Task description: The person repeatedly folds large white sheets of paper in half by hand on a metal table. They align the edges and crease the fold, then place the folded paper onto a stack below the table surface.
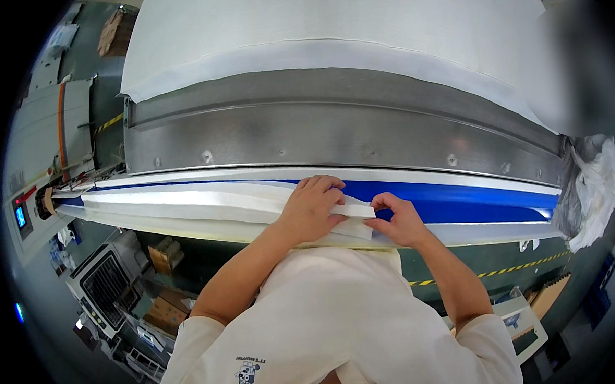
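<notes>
A long strip of white cloth (pixel 183 202), laid in lengthwise folds, runs along the narrow blue-topped ledge (pixel 458 198) in front of me. My left hand (pixel 314 204) rests across the cloth near its right end, its fingers bent over the folds and gripping them. At the very end of the strip, my right hand (pixel 397 220) pinches the cloth's edge between thumb and fingers. The two hands are a short gap apart, with folded cloth between them. To the right of my right hand the blue surface lies bare.
Beyond the ledge stands a grey metal panel (pixel 337 138), with a wide white sheet (pixel 342 22) above it. Crumpled clear plastic (pixel 595 194) hangs at the right end. A control box with a lit screen (pixel 22 215) is at the left. Cardboard boxes (pixel 168 309) sit below left.
</notes>
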Action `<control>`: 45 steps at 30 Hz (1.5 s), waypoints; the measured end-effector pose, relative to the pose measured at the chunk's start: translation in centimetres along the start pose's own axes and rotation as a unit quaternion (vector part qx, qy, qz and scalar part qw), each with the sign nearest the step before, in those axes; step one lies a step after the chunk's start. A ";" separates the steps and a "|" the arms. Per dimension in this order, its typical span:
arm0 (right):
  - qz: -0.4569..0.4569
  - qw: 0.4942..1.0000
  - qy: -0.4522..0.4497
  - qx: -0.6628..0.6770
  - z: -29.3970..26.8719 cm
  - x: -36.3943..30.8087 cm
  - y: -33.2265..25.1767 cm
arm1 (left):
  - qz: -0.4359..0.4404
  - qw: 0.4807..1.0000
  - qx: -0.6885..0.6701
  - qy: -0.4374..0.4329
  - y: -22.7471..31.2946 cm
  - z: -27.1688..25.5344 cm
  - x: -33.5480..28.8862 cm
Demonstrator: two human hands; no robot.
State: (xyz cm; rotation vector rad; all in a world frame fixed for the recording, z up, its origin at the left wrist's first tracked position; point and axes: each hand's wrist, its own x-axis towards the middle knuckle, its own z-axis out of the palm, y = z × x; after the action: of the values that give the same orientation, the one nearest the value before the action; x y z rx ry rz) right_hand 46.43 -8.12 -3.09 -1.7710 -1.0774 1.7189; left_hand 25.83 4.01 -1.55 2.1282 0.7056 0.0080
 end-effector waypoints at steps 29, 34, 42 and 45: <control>0.201 0.951 -0.134 0.193 3.2 5.7 -1.5 | -0.191 0.967 0.065 0.153 -8.6 -9.9 -5.3; 0.181 0.971 -0.070 0.144 3.4 9.2 -4.4 | -0.182 0.950 0.110 0.229 -15.2 -12.4 -7.6; -0.039 0.998 -0.012 -0.053 7.3 22.7 -16.9 | -0.256 0.815 0.213 0.473 -27.0 -19.7 -6.3; -0.138 0.965 0.021 -0.220 10.3 27.7 -25.2 | -0.235 0.795 0.293 0.477 -30.4 -20.9 -6.0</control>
State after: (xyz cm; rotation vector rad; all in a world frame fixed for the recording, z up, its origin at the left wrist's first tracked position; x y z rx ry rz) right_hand 28.56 26.41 -2.29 -1.7835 -1.6988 1.3392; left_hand 0.90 30.61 -9.77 2.3794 2.0446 0.7250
